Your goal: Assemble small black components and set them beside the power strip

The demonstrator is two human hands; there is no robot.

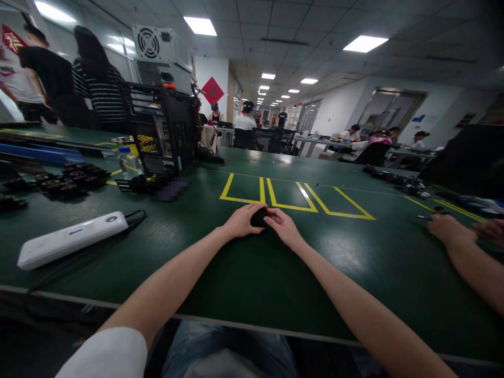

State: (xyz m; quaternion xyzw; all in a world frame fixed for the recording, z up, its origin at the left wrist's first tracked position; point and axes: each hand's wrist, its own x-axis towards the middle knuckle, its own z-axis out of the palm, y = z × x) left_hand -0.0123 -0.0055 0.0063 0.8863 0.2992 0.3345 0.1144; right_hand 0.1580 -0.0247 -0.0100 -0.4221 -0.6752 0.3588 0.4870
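My left hand (241, 221) and my right hand (284, 226) meet over the green table (252, 273), just below the yellow taped boxes (291, 197). Both are curled round a small dark object (259, 217) held between them; I cannot make out what it is. My forearms stretch out from the table's near edge.
A white power bank (71, 239) with a black cable lies at left. Behind it stand an open black computer case (163, 131), a water bottle (128, 161) and dark parts (66, 181). Another person's hands (452, 231) rest at the right. People stand at the far left and sit at the back.
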